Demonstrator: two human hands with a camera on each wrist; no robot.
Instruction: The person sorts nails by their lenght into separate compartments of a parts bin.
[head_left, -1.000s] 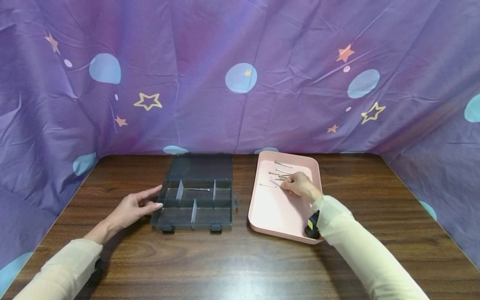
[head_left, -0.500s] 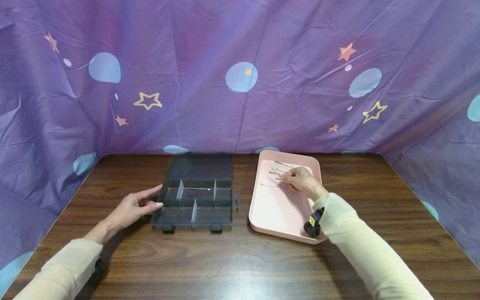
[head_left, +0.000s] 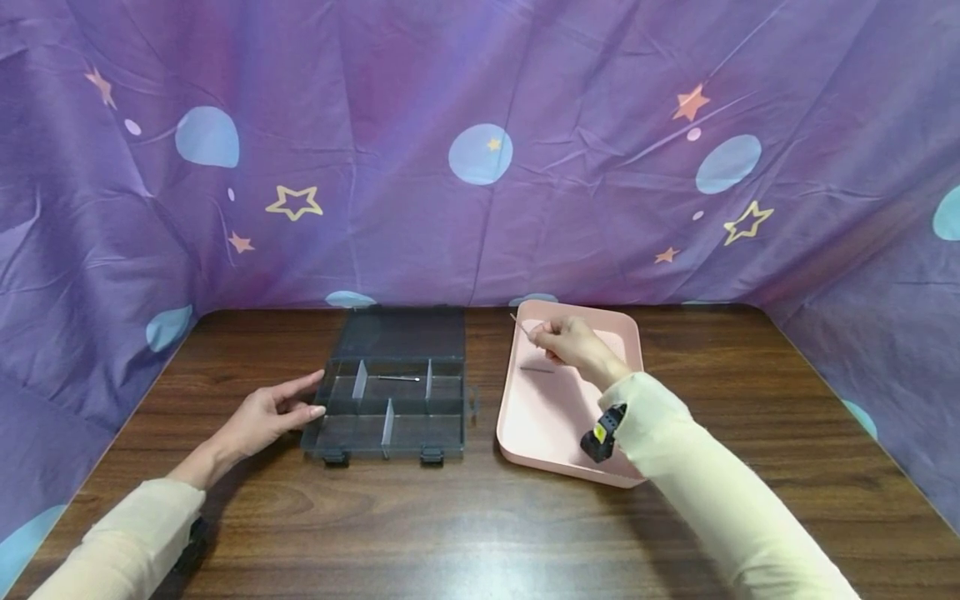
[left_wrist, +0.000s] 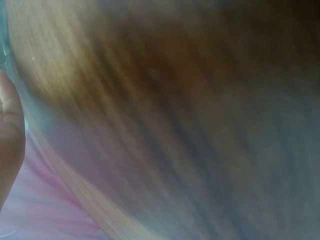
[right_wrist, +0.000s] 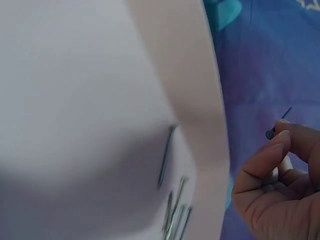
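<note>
My right hand (head_left: 573,342) pinches a nail (head_left: 520,323) between thumb and fingertips, above the far left part of the pink tray (head_left: 540,433). In the right wrist view the flat head of this nail (right_wrist: 270,134) shows at the fingertips. Several nails lie in the tray, among them a single nail (head_left: 537,369); in the head view the hand covers others. With straight fingers, my left hand (head_left: 262,419) touches the left edge of a dark see-through divided box (head_left: 348,454). One nail (head_left: 398,378) lies in its back middle compartment.
The box's lid (head_left: 401,333) lies folded back behind it, and two latches, one of them a black latch (head_left: 432,455), are along its front. A brown wooden table (head_left: 420,533) carries everything. A purple patterned cloth (head_left: 397,233) hangs behind.
My right hand has lifted a nail out from among the others and moved left and away toward the tray's far left rim. The left hand and the box have not moved.
</note>
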